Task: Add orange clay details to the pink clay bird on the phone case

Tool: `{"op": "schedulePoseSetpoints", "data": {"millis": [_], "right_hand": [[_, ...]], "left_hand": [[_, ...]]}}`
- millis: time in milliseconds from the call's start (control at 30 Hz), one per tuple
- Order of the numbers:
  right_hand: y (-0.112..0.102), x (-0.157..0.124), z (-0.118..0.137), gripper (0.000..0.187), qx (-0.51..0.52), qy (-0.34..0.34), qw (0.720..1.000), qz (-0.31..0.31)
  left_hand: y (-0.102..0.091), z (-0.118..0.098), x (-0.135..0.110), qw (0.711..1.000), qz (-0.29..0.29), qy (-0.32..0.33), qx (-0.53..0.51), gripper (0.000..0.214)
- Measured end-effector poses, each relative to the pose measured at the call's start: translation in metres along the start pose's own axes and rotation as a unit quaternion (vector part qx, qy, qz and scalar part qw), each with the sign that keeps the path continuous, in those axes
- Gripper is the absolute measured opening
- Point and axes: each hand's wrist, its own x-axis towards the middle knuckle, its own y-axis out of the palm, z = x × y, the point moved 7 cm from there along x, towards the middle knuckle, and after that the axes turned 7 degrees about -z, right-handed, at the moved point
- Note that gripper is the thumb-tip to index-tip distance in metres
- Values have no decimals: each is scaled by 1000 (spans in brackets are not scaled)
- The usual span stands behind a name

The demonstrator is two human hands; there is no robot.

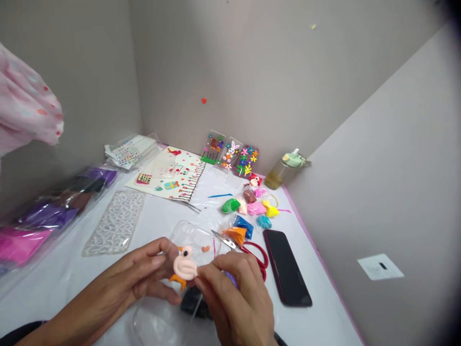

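Observation:
My left hand (142, 276) grips a clear phone case (192, 240) by its near end, thumb on top. Stuck on the case is a pink clay duck (184, 264) with orange feet and beak, and a small orange bit (205, 248) beside it. My right hand (236, 300) is closed, its fingertips pinching at the duck's right side. A purple tool or clay piece peeks from under the right fingers; I cannot make it out.
Red-handled scissors (252, 252) and a black phone (286, 266) lie to the right. Bags of coloured clay (248, 209) sit behind, with decorated cases (230, 156), a bottle (284, 170), a patterned clear case (115, 222) and clay packs (46, 211) at left.

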Motion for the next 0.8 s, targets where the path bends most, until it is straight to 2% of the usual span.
{"op": "schedulePoseSetpoints", "data": {"millis": [233,533,800], "right_hand": [[2,-1,-1,19,3,3,1000,2],[1,0,-4,21,-10,7,1000,-9],[5,-1,-6,25,-35,-5,999,-35]], "left_hand": [[-5,6,1,1000,-7,-6,-14,19],[-4,11,5,1000,28,-8,8,24],[-1,9,4,1000,-3,-4,18,26]]}}
